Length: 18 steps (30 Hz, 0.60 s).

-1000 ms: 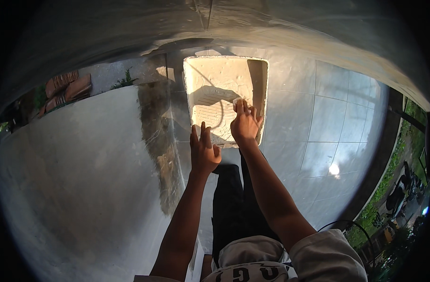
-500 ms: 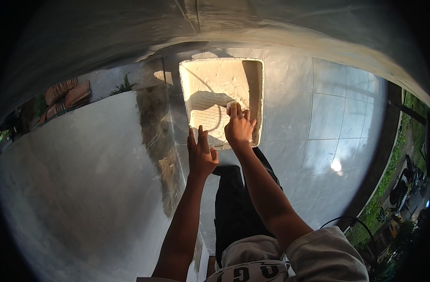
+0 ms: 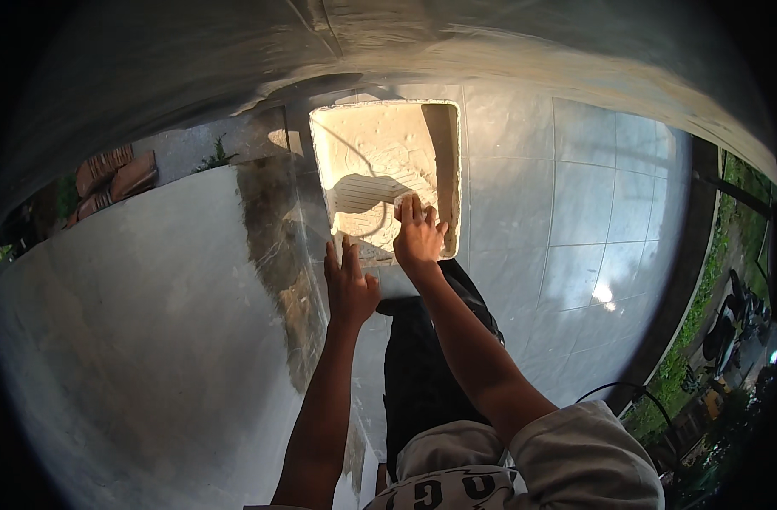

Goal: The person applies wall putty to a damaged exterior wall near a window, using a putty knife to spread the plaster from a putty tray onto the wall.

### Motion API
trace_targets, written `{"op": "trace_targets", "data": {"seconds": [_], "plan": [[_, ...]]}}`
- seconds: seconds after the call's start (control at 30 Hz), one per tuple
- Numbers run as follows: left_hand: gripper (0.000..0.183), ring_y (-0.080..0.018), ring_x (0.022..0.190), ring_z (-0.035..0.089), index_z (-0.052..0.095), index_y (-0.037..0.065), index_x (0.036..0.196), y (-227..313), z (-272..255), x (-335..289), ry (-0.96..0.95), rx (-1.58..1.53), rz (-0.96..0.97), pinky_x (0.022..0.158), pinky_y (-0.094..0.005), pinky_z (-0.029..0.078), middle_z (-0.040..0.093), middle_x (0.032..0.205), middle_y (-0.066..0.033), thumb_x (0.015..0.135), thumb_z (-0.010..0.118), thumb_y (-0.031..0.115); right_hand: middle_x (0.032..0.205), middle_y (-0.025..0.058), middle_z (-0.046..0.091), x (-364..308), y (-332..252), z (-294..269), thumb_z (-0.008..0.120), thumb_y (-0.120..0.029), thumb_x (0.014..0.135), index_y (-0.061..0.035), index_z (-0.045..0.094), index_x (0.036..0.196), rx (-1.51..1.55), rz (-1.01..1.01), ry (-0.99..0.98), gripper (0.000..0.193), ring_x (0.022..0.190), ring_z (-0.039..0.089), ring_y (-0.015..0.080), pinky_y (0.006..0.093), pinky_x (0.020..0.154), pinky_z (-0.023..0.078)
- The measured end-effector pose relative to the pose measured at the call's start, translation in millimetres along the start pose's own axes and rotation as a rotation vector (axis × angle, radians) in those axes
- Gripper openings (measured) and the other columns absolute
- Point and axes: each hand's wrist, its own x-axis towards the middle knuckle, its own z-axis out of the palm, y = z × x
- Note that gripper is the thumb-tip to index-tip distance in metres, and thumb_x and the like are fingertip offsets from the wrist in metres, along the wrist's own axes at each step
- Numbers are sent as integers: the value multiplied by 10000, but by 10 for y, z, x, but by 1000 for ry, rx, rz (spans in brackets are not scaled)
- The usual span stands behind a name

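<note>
A rectangular tray (image 3: 388, 127) with a pale cream coating and a ribbed patch lies on the grey tiles in front of me. My right hand (image 3: 419, 238) reaches over its near right part, fingers bent down around a small whitish piece (image 3: 400, 202). That piece is mostly under the fingers, so its kind does not show. My left hand (image 3: 351, 285) is by the near left corner, fingers stretched out and apart, with the tips close to the rim; whether they touch it I cannot tell. A shadow falls across the ribbed part.
A smooth grey wall (image 3: 142, 323) with a stained brown edge rises on the left. Reddish roof tiles (image 3: 121, 178) are stacked beyond it. Grey floor tiles (image 3: 524, 204) stretch right to a dark border, with grass (image 3: 703, 297) outside. My dark trousers (image 3: 431, 357) are below the tray.
My right hand and the whitish piece have drawn slightly nearer to me within the tray, over the coating. The whole view has shifted a little; my left hand stays by the corner.
</note>
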Motion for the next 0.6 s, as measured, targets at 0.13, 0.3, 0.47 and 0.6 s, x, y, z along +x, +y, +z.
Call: {"op": "trace_targets", "data": {"seconds": [0.13, 0.3, 0.47, 0.6], "plan": [[667, -540, 1462, 211, 383, -51, 1424, 78, -103, -82, -22, -17, -41, 1199, -589, 220, 328, 1567, -287, 813, 608, 95, 1407, 140, 585, -134, -161, 108, 567, -96, 892, -96, 521, 1404, 176, -72, -16, 514, 1211, 563, 381, 583, 935, 435], [656, -547, 1461, 195, 387, -57, 1420, 125, -303, -195, 15, -43, -34, 1190, -607, 216, 330, 1557, -296, 816, 594, 94, 1017, 212, 716, 37, -20, 73, 563, -139, 955, -40, 666, 1237, 804, 182, -329, 316, 912, 693, 334, 457, 807, 523], [637, -572, 1448, 211, 381, -49, 1399, 283, -550, -317, 51, -14, 35, 1179, -625, 230, 343, 1544, -307, 803, 578, 61, 1072, 87, 712, 155, 352, 30, 620, -148, 937, -40, 638, 1255, 1498, 446, -623, 336, 946, 692, 234, 369, 786, 538], [633, -574, 1450, 216, 413, -54, 1389, 350, -698, -484, 96, -52, -26, 1188, -632, 217, 345, 1548, -301, 787, 573, 59, 1044, 95, 687, 3, 328, -394, 621, -181, 934, -43, 595, 1253, 1854, 402, -745, 349, 872, 674, 237, 358, 723, 529]]}}
